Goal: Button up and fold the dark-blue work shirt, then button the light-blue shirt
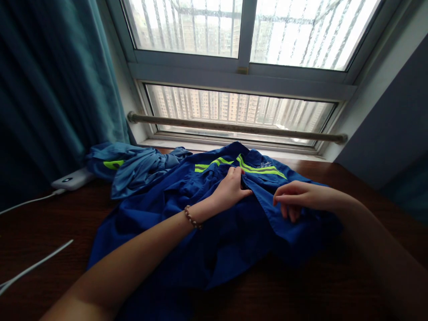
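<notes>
A blue work jacket with yellow-green and grey reflective stripes across the chest lies spread out, collar toward the window. My left hand, a braided bracelet at its wrist, is closed on the jacket's front edge just below the stripes. The fingertips there are partly hidden in the cloth. Over the jacket's right front panel is my right hand, fingers loosely bent and apart, with nothing visible in them. Whether its lower fingers touch the fabric I cannot tell.
A crumpled lighter-blue garment lies at the back left. Beside it sits a white device with a cable. Another white cable crosses the dark wooden surface. Behind are a metal rail, a window and a curtain.
</notes>
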The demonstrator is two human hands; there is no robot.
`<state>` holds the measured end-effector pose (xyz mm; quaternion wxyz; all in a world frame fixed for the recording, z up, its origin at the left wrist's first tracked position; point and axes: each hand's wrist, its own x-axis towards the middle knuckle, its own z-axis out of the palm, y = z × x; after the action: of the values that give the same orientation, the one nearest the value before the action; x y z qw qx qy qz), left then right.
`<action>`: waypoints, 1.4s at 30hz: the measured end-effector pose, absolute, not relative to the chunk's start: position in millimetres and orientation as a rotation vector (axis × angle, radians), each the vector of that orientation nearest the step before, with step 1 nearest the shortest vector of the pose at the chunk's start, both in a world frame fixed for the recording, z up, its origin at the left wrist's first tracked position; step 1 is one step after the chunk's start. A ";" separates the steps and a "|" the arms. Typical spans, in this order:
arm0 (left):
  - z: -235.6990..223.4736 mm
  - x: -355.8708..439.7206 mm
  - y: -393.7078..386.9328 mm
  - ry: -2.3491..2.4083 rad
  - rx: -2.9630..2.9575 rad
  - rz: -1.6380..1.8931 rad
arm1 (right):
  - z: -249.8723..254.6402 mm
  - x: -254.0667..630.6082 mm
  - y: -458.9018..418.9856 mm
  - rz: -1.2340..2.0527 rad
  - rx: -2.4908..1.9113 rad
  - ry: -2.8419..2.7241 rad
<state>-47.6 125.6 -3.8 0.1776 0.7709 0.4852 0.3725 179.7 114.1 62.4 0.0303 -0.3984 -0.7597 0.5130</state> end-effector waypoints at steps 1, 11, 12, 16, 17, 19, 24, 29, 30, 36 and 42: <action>-5.2 -46.7 125.5 1.372 2.181 1.053 | 58.9 176.2 111.9 1.615 -1.264 -2.366; 0.7 -48.7 128.7 1.549 2.170 1.045 | 40.4 142.8 82.2 0.508 -1.507 -2.806; 2.3 -49.6 127.5 1.523 2.202 0.945 | 41.9 145.4 83.4 0.586 -1.486 -2.827; 3.2 -51.5 123.6 1.395 2.125 0.643 | 51.3 160.4 95.7 0.924 -1.353 -2.812; 2.6 -51.7 123.2 1.362 2.084 0.601 | 53.7 163.2 99.0 1.021 -1.315 -2.786; 1.6 -52.0 123.3 1.294 2.043 0.517 | 57.8 166.0 104.0 1.221 -1.254 -2.669; -4.4 -49.0 122.4 1.299 2.169 0.473 | 61.9 162.2 107.3 1.456 -1.267 -2.113; -14.3 -41.5 117.5 1.385 2.248 0.398 | 60.6 160.3 108.7 1.549 -1.303 -1.711; -14.4 -41.0 116.7 1.384 2.267 0.397 | 60.0 160.4 109.3 1.556 -1.306 -1.649; 7.8 -47.9 112.7 1.308 2.255 0.660 | 54.9 157.5 111.3 1.608 -1.264 -1.418; 44.4 -49.2 102.9 1.064 1.759 0.789 | 52.3 150.3 109.7 1.646 -1.179 -1.367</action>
<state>-49.2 102.9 44.4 0.4528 0.7123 0.4307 0.3196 150.3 109.7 52.3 0.3421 -0.4533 -0.5259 0.6332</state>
